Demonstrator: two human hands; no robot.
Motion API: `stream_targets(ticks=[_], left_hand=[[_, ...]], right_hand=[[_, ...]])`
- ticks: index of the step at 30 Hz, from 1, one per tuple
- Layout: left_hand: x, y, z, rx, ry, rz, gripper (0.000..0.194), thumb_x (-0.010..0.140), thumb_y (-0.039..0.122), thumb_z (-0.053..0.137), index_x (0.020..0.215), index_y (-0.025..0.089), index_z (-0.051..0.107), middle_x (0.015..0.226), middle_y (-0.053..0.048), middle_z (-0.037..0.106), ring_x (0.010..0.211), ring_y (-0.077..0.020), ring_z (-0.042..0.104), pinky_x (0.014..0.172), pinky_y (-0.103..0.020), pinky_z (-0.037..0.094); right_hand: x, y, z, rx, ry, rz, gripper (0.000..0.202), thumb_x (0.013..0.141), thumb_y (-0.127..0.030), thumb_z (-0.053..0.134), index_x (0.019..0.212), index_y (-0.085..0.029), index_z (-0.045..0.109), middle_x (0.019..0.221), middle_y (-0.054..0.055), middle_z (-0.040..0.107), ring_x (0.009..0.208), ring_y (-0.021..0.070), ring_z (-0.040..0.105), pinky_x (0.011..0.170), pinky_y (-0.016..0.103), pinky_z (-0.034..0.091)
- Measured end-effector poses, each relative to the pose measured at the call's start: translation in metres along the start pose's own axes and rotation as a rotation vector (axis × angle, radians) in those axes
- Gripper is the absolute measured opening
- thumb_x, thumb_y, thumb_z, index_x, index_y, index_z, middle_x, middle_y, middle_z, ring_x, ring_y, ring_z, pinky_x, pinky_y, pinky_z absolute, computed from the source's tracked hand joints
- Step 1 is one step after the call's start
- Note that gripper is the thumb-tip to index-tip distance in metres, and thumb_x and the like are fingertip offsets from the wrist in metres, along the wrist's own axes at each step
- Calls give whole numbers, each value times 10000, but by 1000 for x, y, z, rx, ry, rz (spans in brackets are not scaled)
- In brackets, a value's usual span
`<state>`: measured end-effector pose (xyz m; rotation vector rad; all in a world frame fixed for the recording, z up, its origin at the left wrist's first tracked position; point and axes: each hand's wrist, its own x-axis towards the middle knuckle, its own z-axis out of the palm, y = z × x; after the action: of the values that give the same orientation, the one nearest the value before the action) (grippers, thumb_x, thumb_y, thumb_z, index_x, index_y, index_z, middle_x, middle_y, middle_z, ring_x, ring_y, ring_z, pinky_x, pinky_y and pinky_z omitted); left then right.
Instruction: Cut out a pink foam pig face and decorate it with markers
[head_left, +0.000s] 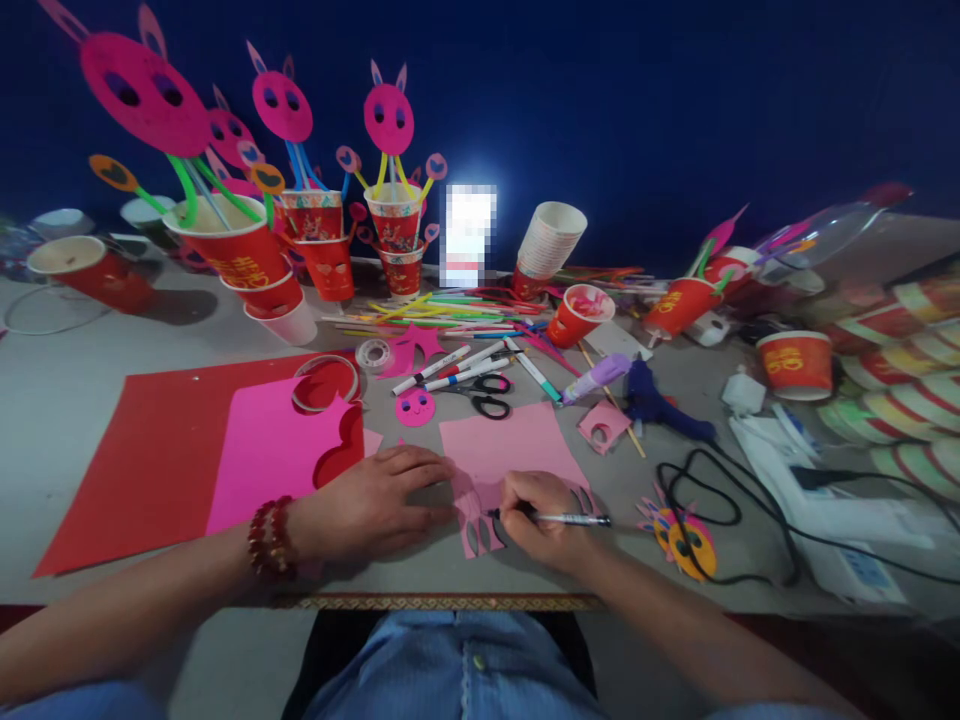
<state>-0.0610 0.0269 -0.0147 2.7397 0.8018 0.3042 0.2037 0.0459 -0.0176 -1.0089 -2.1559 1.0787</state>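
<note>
- Two hands work at the near table edge: the left hand (375, 498) lies flat, fingers released, pressing the pink paper (510, 455); the right hand (541, 515) is clenched around one pen (570, 519), tip on that paper's near-left corner.
- One pair of scissors (484, 393) lies just beyond the paper.
- One tape roll (373, 353) sits near the markers.
- One blue glue gun (660, 405) lies to the right.
- Cups at the far right blur together; their number is hard to tell.
</note>
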Motion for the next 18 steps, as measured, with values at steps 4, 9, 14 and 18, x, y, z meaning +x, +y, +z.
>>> stream_targets(ticks=[4, 9, 14, 18], left_hand=[[-1, 0, 1, 6, -28, 1, 345, 944, 312, 539, 1287, 340, 568, 1434, -79, 480, 1286, -294, 449, 1070, -475, 376], [0, 1, 0, 1, -15, -11, 340, 938, 310, 551, 1275, 337, 581, 1410, -81, 503, 1274, -290, 462, 1071, -468, 377], [0, 0, 0, -7, -3, 5, 342, 934, 308, 558, 1274, 330, 586, 1414, -82, 502, 1270, -289, 467, 1075, -465, 376], [0, -1, 1, -15, 11, 6, 342, 929, 304, 565, 1269, 334, 593, 1409, -79, 507, 1270, -288, 469, 1076, -466, 376]], right_hand=[[0, 0, 0, 2, -2, 2, 145, 696, -167, 449, 574, -230, 405, 496, -53, 451, 482, 123, 429, 521, 251, 299], [-1, 2, 1, 13, 24, 16, 161, 706, -155, 442, 568, -228, 404, 504, -50, 461, 485, 121, 426, 517, 248, 302], [0, 0, 0, 6, 14, 18, 163, 712, -158, 453, 566, -225, 420, 511, -46, 479, 493, 122, 440, 524, 249, 318], [0, -1, 1, -8, 7, 17, 155, 701, -165, 457, 565, -227, 417, 496, -51, 466, 488, 122, 435, 522, 251, 308]])
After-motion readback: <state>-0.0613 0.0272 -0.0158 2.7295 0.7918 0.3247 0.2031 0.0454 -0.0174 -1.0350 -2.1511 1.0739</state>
